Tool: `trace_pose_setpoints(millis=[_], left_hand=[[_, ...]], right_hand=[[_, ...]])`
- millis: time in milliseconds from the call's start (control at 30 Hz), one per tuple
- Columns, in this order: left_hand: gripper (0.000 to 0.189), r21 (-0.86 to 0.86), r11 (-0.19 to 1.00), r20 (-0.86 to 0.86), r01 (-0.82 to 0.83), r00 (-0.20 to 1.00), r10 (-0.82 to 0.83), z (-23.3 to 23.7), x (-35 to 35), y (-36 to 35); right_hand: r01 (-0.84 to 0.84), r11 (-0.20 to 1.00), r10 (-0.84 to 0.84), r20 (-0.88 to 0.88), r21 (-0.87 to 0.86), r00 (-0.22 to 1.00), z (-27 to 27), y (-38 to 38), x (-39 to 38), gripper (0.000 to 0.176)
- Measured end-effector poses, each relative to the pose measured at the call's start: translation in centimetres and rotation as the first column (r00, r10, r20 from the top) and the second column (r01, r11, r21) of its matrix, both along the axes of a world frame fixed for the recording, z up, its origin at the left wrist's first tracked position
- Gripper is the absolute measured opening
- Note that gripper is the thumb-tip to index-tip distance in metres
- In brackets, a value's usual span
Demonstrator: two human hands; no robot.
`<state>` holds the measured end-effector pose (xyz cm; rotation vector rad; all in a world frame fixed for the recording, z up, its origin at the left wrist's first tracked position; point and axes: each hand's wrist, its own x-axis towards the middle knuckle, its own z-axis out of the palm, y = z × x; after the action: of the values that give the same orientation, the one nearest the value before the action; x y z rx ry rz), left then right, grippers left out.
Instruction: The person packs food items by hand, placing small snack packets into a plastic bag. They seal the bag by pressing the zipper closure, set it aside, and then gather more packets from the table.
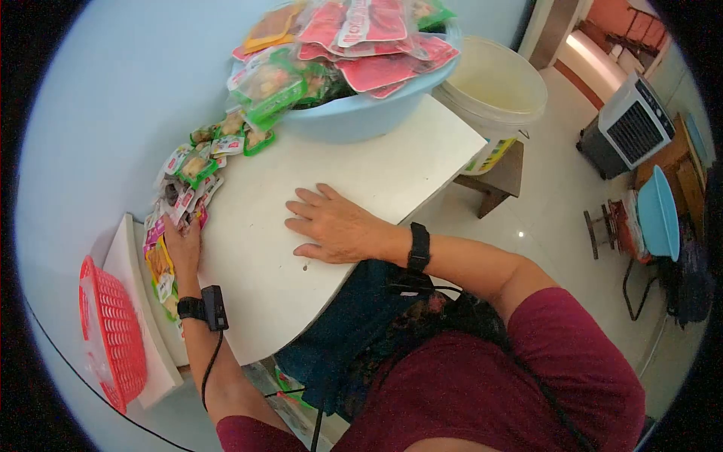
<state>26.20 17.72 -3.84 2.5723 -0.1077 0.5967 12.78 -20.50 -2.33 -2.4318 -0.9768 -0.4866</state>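
Along the wall side of the white table lies a row of small snack packets, green, white, purple and yellow. My left hand is among them, its thumb and fingers around a purple snack packet; part of that grip is hidden. Just below my left hand is a yellow packet. My right hand rests palm down on the bare tabletop, fingers spread, holding nothing. Black straps circle both wrists.
A blue basin heaped with red and green packages stands at the table's far end. Beyond it is a white bucket on a wooden stool. A red basket sits at left; an air cooler stands at right.
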Motion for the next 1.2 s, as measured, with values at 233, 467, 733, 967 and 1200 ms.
trace_pose_setpoints(millis=[233, 467, 733, 967, 1200], left_hand=[[0.079, -0.112, 0.992, 0.067, -0.054, 0.996, 0.061, 3.4, -0.7, -2.5], [0.075, -0.060, 0.998, 0.033, 0.006, 0.999, -0.005, 2.8, 0.3, -3.2], [0.070, 0.050, 0.998, 0.065, -0.037, 0.997, 0.033, 1.6, 0.0, -2.4], [0.063, 0.126, 0.992, 0.065, -0.030, 0.998, 0.022, 2.1, -1.2, -3.0], [0.059, 0.125, 0.992, -0.016, -0.021, 1.000, 0.023, 2.2, -1.8, -2.7]], right_hand=[[-0.014, 1.000, 0.014, 0.011, 0.001, 1.000, 0.9, -0.1, -0.3, 0.043], [-0.001, 0.999, 0.000, -0.018, -0.054, 1.000, 1.0, 0.1, -0.2, 0.046], [-0.005, 0.998, 0.003, -0.038, -0.063, 0.999, 1.2, 0.2, -0.3, 0.047], [0.002, 0.998, -0.002, 0.012, -0.069, 1.000, 0.5, 0.2, -0.1, 0.046], [0.017, 0.994, -0.020, -0.029, -0.109, 0.999, 0.7, 0.3, -0.2, 0.046]])
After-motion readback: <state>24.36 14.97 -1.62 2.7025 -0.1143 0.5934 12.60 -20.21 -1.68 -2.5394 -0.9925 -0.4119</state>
